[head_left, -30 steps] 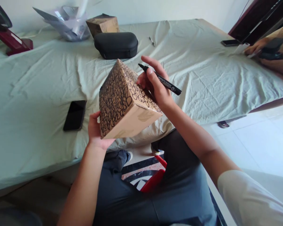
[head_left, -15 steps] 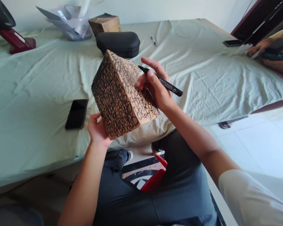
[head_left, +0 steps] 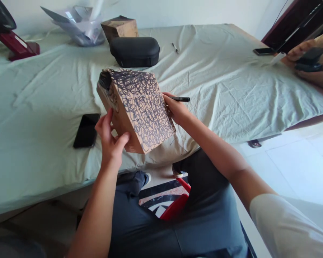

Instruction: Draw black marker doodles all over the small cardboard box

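Observation:
A brown cardboard box [head_left: 146, 107], one broad face covered in looping black scribbles, is held tilted over the near part of the table. My left hand [head_left: 111, 138] grips its left side, the thumb and fingers pressed on a mostly plain face with a few black loops near the top. On the right edge of the box rests my right hand [head_left: 177, 110], its fingers partly hidden behind the box. A black marker pen [head_left: 181, 99] is also in my right hand; its tip is out of sight behind the box.
A black phone [head_left: 86, 130] lies left of the box. Behind stand a black zip case [head_left: 136, 52], another cardboard box [head_left: 121, 28] and a clear plastic container [head_left: 87, 34]. A pen [head_left: 175, 47] lies farther back. Another person's hands [head_left: 309, 68] hold a dark object at right.
The box has turned to the right, bringing its densely scribbled face round and a plainer side into view at left. My right hand has moved down onto the box's right edge with the marker.

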`<action>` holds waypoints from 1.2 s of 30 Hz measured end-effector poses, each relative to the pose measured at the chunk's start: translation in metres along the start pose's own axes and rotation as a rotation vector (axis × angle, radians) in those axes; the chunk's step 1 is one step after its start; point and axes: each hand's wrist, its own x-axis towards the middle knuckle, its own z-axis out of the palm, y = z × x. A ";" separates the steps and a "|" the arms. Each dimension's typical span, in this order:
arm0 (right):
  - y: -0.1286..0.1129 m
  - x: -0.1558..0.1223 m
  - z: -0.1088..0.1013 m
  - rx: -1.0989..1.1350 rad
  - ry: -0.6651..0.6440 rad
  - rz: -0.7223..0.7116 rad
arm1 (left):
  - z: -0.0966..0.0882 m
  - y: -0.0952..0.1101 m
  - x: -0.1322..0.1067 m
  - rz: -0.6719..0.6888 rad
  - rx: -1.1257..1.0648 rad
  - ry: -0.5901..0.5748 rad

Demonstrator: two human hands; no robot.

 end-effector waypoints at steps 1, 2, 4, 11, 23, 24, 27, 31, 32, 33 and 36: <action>0.003 0.001 0.000 0.001 0.001 0.021 | -0.003 -0.001 -0.001 0.044 0.046 -0.004; 0.005 0.001 0.000 0.006 -0.005 0.026 | -0.005 -0.001 -0.002 0.076 0.073 -0.010; 0.007 0.003 0.001 0.022 -0.016 -0.001 | -0.005 0.004 -0.006 0.078 0.086 -0.059; 0.003 0.004 0.005 0.058 -0.041 -0.202 | 0.003 0.028 -0.022 0.389 0.199 -0.145; 0.016 -0.018 0.015 0.064 -0.209 -0.286 | -0.008 0.063 -0.021 0.728 0.549 -0.206; 0.017 -0.018 0.016 0.061 -0.205 -0.277 | -0.004 0.070 -0.020 0.684 0.534 -0.219; 0.021 -0.017 0.017 0.049 -0.154 -0.224 | 0.009 0.088 -0.017 0.559 0.493 -0.202; 0.024 -0.015 0.017 0.114 -0.156 -0.187 | 0.026 0.100 -0.016 0.521 0.527 -0.174; 0.023 -0.014 0.017 0.131 -0.159 -0.181 | 0.030 0.101 -0.016 0.513 0.545 -0.182; 0.022 -0.013 0.017 0.139 -0.144 -0.168 | 0.033 0.102 -0.016 0.499 0.558 -0.186; 0.013 -0.011 0.017 0.115 0.000 -0.116 | 0.043 0.105 -0.012 0.416 0.560 -0.195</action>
